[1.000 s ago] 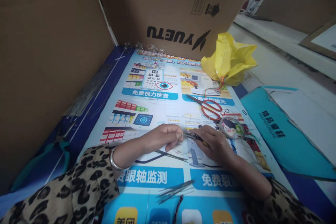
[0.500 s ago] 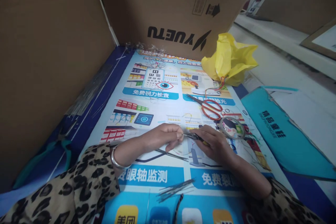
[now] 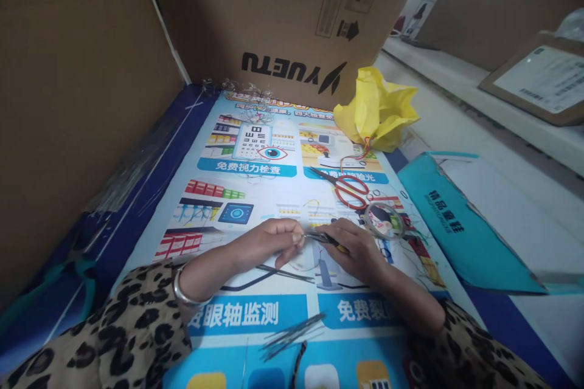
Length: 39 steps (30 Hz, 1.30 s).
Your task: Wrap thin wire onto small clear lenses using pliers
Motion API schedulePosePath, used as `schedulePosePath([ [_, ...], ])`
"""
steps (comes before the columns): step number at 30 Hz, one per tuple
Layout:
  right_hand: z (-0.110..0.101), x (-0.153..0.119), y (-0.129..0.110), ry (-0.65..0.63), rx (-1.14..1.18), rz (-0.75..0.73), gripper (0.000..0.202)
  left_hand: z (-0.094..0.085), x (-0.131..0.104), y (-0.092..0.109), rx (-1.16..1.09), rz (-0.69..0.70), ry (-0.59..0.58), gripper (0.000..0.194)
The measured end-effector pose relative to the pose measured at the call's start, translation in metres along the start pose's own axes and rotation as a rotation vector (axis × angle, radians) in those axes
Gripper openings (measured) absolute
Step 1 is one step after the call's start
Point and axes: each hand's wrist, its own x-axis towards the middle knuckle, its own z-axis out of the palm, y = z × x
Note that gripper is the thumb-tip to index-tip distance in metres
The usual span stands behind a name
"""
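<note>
My right hand (image 3: 358, 249) is wrapped round a pair of small pliers (image 3: 325, 237) with dark and yellow handles; their jaws point left. The fingers of my left hand (image 3: 276, 243) are pinched together at the jaw tips, on a thin wire (image 3: 305, 268) that curves below between both hands. Its exact end is hidden by the fingers. Under my left hand lie a few dark thin rods (image 3: 285, 273). Closer to me is a loose bundle of grey wire pieces (image 3: 294, 335), beside a dark twisted cord (image 3: 298, 361).
Red-handled scissors (image 3: 350, 191) and a roll of clear tape (image 3: 384, 220) lie beyond my right hand. Behind them sits a yellow bag (image 3: 376, 112). Teal-handled pliers (image 3: 75, 267) and long wires (image 3: 123, 179) are at left. Cardboard (image 3: 283, 6) walls the back; a teal box (image 3: 449, 219) lies right.
The view has shifted a little to the right, so everything appears further left. My hands keep the same hold on the pliers and wire.
</note>
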Motion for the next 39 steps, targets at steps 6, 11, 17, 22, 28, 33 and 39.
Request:
schedulePosePath([
  [6, 0.002, 0.000, -0.001, 0.000, 0.011, -0.015, 0.031, 0.001, -0.001, -0.001, 0.025, -0.020, -0.003, 0.019],
  [11, 0.000, 0.002, -0.002, -0.028, -0.058, -0.032, 0.029, 0.002, -0.001, -0.001, 0.044, -0.021, 0.017, 0.021],
  [17, -0.003, 0.007, -0.003, -0.075, -0.225, -0.073, 0.025, 0.002, -0.001, -0.001, 0.045, -0.040, 0.072, 0.024],
  [22, -0.003, 0.009, -0.004, -0.089, -0.299, -0.070, 0.024, 0.002, 0.001, -0.001, 0.046, -0.022, 0.106, 0.021],
  [28, 0.001, 0.010, -0.002, -0.098, -0.268, -0.049, 0.023, 0.001, 0.002, -0.002, 0.133, 0.018, 0.149, 0.023],
  [33, 0.002, 0.010, -0.003, -0.132, -0.134, 0.030, 0.019, 0.003, 0.000, 0.000, 0.277, 0.018, 0.211, 0.025],
  [39, 0.002, 0.008, -0.004, -0.124, -0.091, 0.066, 0.016, 0.004, 0.000, 0.000, 0.350, 0.010, 0.213, 0.026],
])
